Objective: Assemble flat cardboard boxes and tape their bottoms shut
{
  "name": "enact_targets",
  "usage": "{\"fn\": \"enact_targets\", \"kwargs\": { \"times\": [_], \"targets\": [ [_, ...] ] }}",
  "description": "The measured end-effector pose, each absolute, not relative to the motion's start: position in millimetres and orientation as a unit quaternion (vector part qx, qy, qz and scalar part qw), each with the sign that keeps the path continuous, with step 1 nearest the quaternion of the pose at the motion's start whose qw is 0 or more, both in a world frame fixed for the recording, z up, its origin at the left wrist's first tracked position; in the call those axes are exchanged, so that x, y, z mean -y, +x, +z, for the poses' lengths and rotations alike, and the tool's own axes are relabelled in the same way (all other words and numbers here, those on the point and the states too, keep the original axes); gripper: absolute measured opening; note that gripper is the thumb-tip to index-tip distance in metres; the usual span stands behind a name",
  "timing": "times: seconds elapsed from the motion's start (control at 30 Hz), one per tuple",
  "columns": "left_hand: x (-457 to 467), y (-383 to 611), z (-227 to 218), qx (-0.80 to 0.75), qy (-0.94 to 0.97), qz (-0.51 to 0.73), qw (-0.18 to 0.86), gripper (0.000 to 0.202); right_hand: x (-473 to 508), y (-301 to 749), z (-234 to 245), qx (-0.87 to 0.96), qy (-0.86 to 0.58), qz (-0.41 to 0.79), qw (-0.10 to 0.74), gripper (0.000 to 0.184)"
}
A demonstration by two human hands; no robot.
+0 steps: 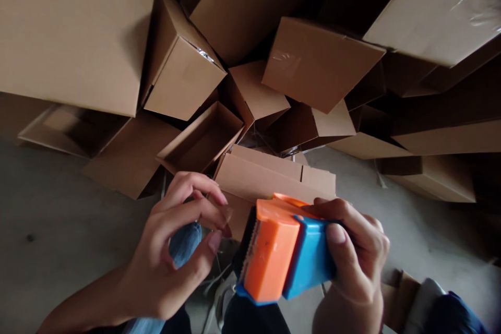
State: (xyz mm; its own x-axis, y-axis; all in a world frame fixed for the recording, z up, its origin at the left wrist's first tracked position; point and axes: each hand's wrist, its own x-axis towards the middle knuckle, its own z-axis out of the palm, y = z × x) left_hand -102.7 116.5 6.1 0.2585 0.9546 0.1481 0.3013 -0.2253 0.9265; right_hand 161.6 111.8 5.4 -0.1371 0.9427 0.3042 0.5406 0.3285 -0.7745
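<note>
My right hand [354,261] grips an orange and blue tape dispenser [282,250] low in the centre of the view, its serrated edge facing left. My left hand [176,250] sits just left of it, thumb and fingers pinched together on the clear tape end [226,215] coming off the dispenser. A flattened cardboard piece [266,177] lies on the floor right behind both hands.
A heap of brown cardboard boxes [321,62] fills the upper view, some open [203,138], some closed. Grey concrete floor [55,240] shows at left and right. My jeans-covered legs [183,242] are under the hands.
</note>
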Motion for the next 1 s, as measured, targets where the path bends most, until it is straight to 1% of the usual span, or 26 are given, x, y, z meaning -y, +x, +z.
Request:
{"fn": "enact_targets", "kwargs": {
  "times": [0.13, 0.37, 0.6, 0.77, 0.9, 1.0],
  "targets": [
    [-118, -104, 5, -0.46, 0.664, 0.389, 0.443, 0.016, -112, 162, 6, 0.714, -0.515, 0.256, 0.4, 0.02],
    [-117, -106, 4, -0.461, 0.654, 0.383, 0.461, 0.016, -111, 160, 6, 0.711, -0.524, 0.257, 0.391, 0.021],
    [-117, -110, 6, -0.476, 0.662, 0.367, 0.449, 0.023, -112, 160, 7, 0.717, -0.524, 0.247, 0.388, 0.021],
    [-120, -104, 3, -0.488, 0.641, 0.379, 0.455, 0.014, -112, 158, 8, 0.719, -0.519, 0.249, 0.39, 0.02],
    [-122, -98, -1, -0.501, 0.619, 0.39, 0.462, 0.022, -109, 156, 9, 0.717, -0.523, 0.247, 0.39, 0.018],
    [-121, -95, -3, -0.502, 0.579, 0.398, 0.504, 0.027, -107, 156, 10, 0.719, -0.524, 0.246, 0.385, 0.017]
  ]
}}
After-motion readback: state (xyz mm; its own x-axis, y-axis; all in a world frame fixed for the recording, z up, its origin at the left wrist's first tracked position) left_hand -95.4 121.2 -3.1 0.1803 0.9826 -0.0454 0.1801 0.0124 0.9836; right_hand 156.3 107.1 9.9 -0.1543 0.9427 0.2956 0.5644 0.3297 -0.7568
